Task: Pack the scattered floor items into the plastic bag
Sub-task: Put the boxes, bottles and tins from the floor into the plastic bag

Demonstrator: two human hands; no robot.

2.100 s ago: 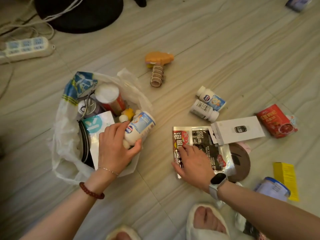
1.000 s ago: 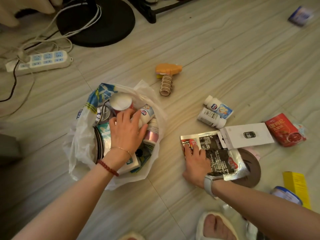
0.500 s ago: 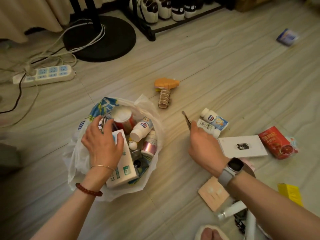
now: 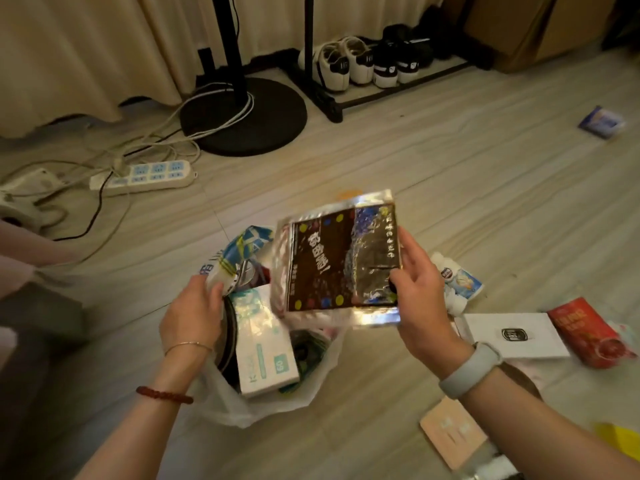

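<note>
Since 0.5 s ago, foil pouch (image 4: 341,261) is coming up off the floor and is now hovering flat over the plastic bag (image 4: 242,407). Head view: right hand (image 4: 414,292) is pinching its right edge, thumb on top. Left hand (image 4: 194,313) is gripping the bag rim, likely keeping the mouth open for the drop. Remaining: 2 bottles (image 4: 459,285), white box (image 4: 516,336), red packet (image 4: 588,330) lying on floor.

Single head-worn wide-angle view, looking forward and down at the floor from close above both hands. The left hand (image 4: 192,315) sits left of centre and the right hand (image 4: 417,299) right of centre, forearms entering from the bottom edge. Beyond the hands the view reaches the fan base (image 4: 244,116) and shoe rack (image 4: 367,95) along the top.
</note>
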